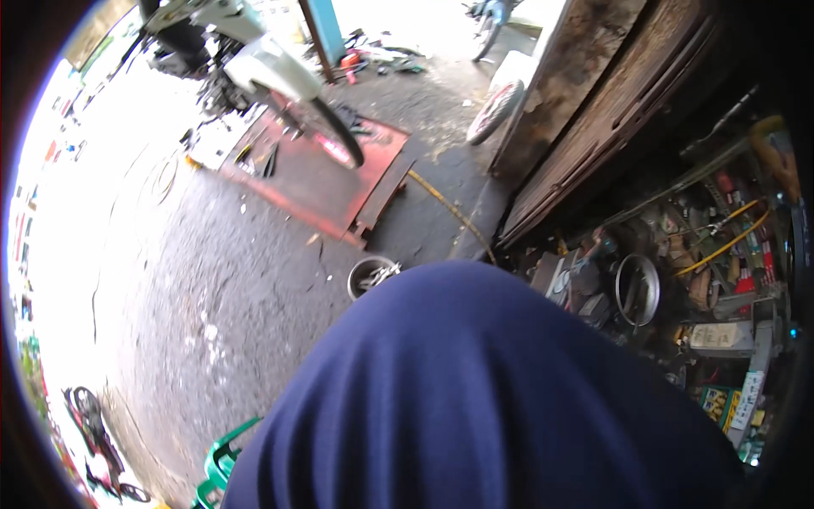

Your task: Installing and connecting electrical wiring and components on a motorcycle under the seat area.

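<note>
Neither of my hands shows in the head view. Dark blue cloth (475, 382) fills the lower middle and hides whatever lies behind it; whose garment it is I cannot tell. Just beyond its top edge, a round metal bowl (352, 278) stands on the floor with several pale metal pieces in it. Farther off, a motorcycle with a white front fender (264, 69) stands with its front wheel over a low red platform (326, 199).
A yellow hose (443, 201) crosses the floor toward a worn wooden door (577, 127). A loose tire (494, 112) leans near it. Tools and parts clutter the right side around a metal ring (655, 288). A green plastic chair (218, 458) stands lower left, another motorcycle (95, 424) beyond.
</note>
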